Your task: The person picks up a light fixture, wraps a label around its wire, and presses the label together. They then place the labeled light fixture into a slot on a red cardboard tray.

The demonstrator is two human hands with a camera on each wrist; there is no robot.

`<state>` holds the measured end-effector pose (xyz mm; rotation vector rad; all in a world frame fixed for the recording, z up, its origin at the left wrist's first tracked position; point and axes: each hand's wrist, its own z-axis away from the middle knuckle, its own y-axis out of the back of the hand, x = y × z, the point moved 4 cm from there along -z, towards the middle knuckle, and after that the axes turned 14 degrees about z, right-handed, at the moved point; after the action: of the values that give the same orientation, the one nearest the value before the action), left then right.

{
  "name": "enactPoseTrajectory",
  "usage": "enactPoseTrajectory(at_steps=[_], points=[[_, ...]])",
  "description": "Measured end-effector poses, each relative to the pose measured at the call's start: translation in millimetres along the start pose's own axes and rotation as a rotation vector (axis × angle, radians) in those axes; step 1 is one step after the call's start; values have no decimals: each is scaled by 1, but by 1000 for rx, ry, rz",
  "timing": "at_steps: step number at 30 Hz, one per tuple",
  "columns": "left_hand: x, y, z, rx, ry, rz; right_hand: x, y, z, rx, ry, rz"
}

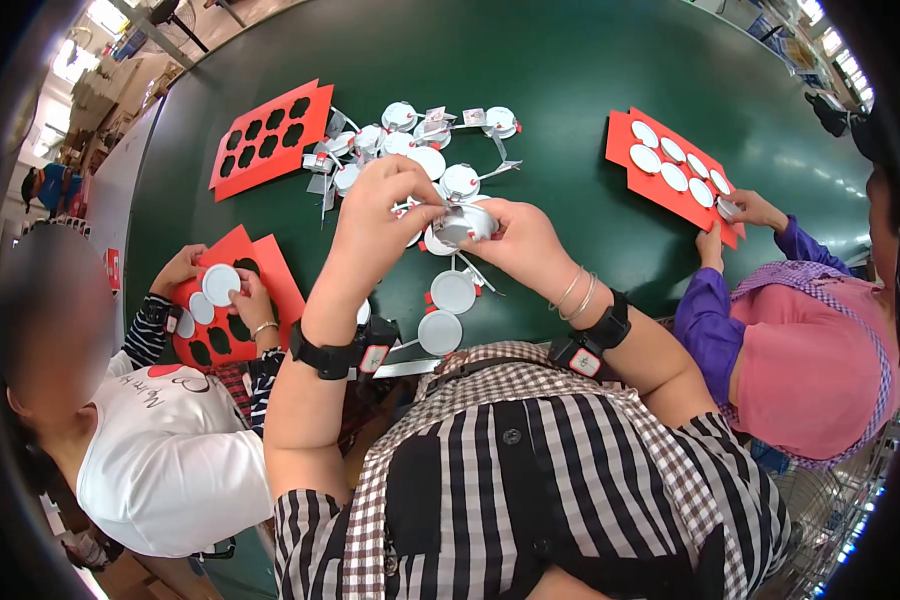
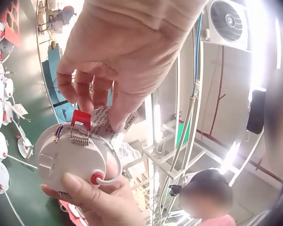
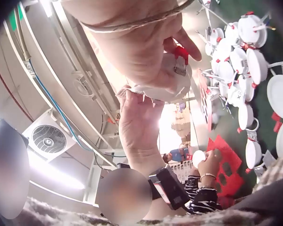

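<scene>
A white round downlight [image 1: 457,230] with red-tipped spring clips is held up between both hands. My right hand [image 1: 523,238] grips its body from the side, the thumb lying across the back in the left wrist view. My left hand [image 1: 382,200] pinches a printed paper label [image 2: 102,118] beside the red clip [image 2: 81,117]. A short white cable [image 2: 117,162] loops out of the downlight close to that label. From the right wrist view, the downlight [image 3: 172,80] is partly covered by my right hand [image 3: 137,52], with my left hand [image 3: 140,122] under its edge.
Several more downlights with cables and tags [image 1: 400,143] lie heaped on the green table [image 1: 560,100]. A red cut-out board [image 1: 275,140] lies far left. People on either side handle red boards, one at left [image 1: 288,285], one at right [image 1: 660,180], fitted with white discs.
</scene>
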<state>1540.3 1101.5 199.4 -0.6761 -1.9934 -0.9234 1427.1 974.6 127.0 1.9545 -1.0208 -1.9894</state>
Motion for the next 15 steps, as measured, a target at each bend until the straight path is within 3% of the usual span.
enactPoseTrajectory(at_steps=[1,2,4,8,10,13,15], points=[[9,-1,2,54,-181,-173,5,0,-2,34,-52,-82],[9,-3,4,50,-186,-172,4,2,-4,41,-52,-82],[14,-13,13,31,-411,-281,0,8,-7,45,-79,-134],[15,-20,26,164,-542,-436,-8,6,-6,-31,-79,-387],[19,-21,28,163,-538,-445,-18,8,-2,-108,-160,-626],[21,-21,32,171,-498,-397,-13,15,-5,-110,-178,-724],[9,-7,41,402,-311,107,-12,22,-6,-76,-163,-724]])
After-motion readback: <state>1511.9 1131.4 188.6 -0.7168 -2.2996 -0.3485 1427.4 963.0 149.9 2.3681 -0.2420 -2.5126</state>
